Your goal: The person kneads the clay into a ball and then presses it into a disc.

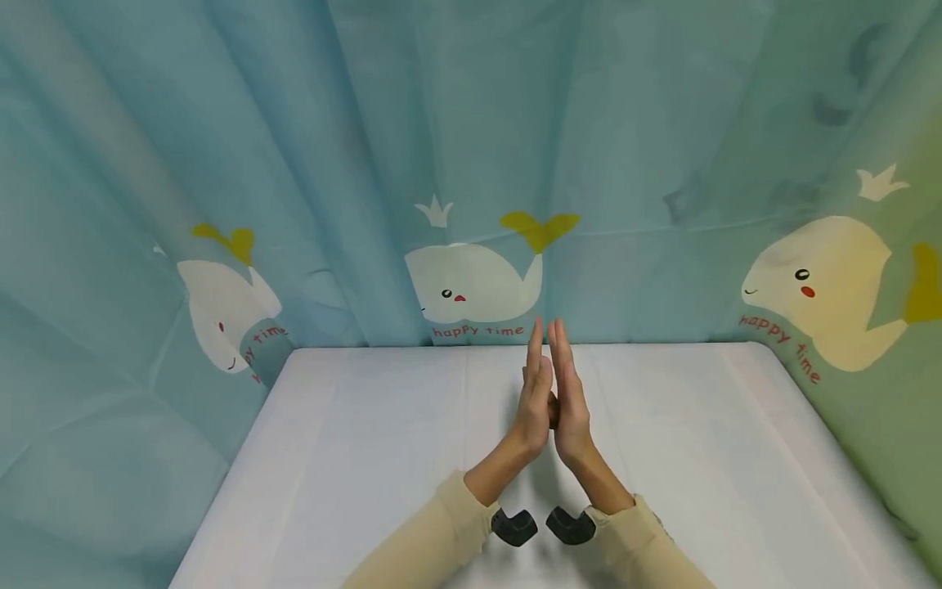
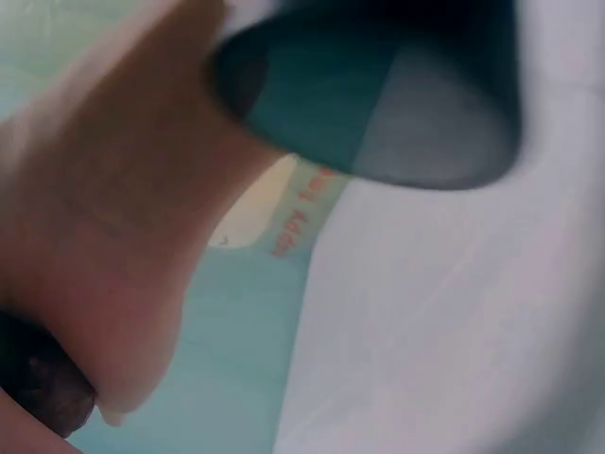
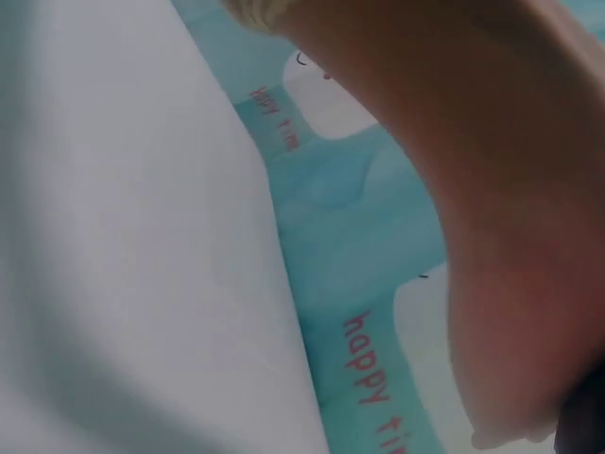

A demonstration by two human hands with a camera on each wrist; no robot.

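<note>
A small, dark brown, rounded thing [image 1: 553,411] sits between the two palms, mostly hidden by them. My left hand [image 1: 533,409] presses against one side of it with fingers straight and pointing away. From the other side my right hand [image 1: 573,409] presses, its fingers straight as well. The fingertips of both hands stand close together, above the far part of the table. In the left wrist view, part of the dark thing [image 2: 57,392] shows at the lower left edge; its exact kind cannot be told.
Beneath the hands is a white table [image 1: 383,433]. A blue-green curtain [image 1: 456,123] with whale prints hangs behind and around it. A black camera mount [image 1: 514,528] is on the left wrist, and another black mount [image 1: 571,526] on the right.
</note>
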